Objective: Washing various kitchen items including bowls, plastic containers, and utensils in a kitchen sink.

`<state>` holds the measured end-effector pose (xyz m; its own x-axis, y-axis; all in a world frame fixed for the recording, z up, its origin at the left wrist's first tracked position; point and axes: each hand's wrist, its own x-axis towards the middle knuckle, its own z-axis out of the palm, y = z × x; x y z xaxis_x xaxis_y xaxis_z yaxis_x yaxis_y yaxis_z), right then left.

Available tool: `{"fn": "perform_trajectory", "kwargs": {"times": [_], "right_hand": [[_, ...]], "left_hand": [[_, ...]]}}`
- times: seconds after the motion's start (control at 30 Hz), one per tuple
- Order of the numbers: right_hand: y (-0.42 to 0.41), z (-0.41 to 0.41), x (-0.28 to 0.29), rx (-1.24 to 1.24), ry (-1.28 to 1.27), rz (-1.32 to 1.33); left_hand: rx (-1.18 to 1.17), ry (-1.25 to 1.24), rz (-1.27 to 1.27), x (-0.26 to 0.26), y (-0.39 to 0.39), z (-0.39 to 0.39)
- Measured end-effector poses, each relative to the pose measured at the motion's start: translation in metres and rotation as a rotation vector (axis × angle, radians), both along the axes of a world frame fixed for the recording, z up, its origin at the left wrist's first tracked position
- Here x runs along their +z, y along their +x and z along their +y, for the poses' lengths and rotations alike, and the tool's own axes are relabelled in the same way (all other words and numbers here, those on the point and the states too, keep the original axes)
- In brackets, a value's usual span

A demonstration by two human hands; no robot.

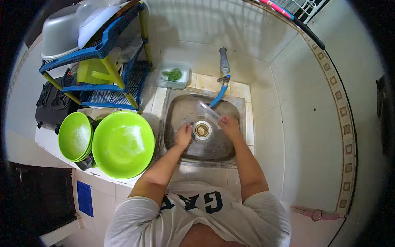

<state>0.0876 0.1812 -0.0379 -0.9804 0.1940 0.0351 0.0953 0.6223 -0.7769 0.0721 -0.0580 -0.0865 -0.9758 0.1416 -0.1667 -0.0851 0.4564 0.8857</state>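
Over the stainless steel sink (pixel 213 151), my right hand (pixel 229 125) grips one end of a clear plastic item (pixel 207 111), perhaps a container or lid. The item slants up and left, beside the blue hose (pixel 219 96) on the tap (pixel 224 78). My left hand (pixel 184 134) is over the left part of the basin, left of the drain strainer (pixel 202 130), with its fingers curled; whether it holds something small cannot be made out. A clear plastic tub (pixel 173 82) with a green scouring pad (pixel 173 74) stands behind the sink's back left corner.
Large green plastic basin (pixel 123 145) and stacked green bowls (pixel 75 136) stand left of the sink. Behind them rises a blue and yellow dish rack (pixel 92 88) bearing a silver-coloured pot (pixel 60 34). Tiled walls (pixel 305 123) bound the sink at the back and right.
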Motion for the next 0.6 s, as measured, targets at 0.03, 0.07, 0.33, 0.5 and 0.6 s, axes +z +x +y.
{"fn": "perform_trajectory", "kwargs": {"times": [0.03, 0.07, 0.33, 0.5, 0.6], "right_hand": [[-0.007, 0.000, 0.007, 0.034, -0.234, -0.056], [-0.008, 0.005, 0.016, 0.070, -0.399, -0.130], [-0.021, 0.043, 0.043, -0.062, -0.829, -0.304], [-0.036, 0.016, 0.016, -0.317, -0.281, -0.132], [-0.046, -0.029, 0.004, -0.385, 0.333, 0.322]], "left_hand": [[0.062, 0.134, 0.013, -0.003, -0.009, 0.002], [0.067, 0.130, 0.008, -0.006, -0.018, 0.005], [-0.021, 0.547, -0.207, 0.066, -0.057, 0.051], [-0.174, 0.792, -0.563, 0.075, -0.055, 0.052], [-0.081, 0.897, -0.623, 0.070, -0.053, 0.055]]}}
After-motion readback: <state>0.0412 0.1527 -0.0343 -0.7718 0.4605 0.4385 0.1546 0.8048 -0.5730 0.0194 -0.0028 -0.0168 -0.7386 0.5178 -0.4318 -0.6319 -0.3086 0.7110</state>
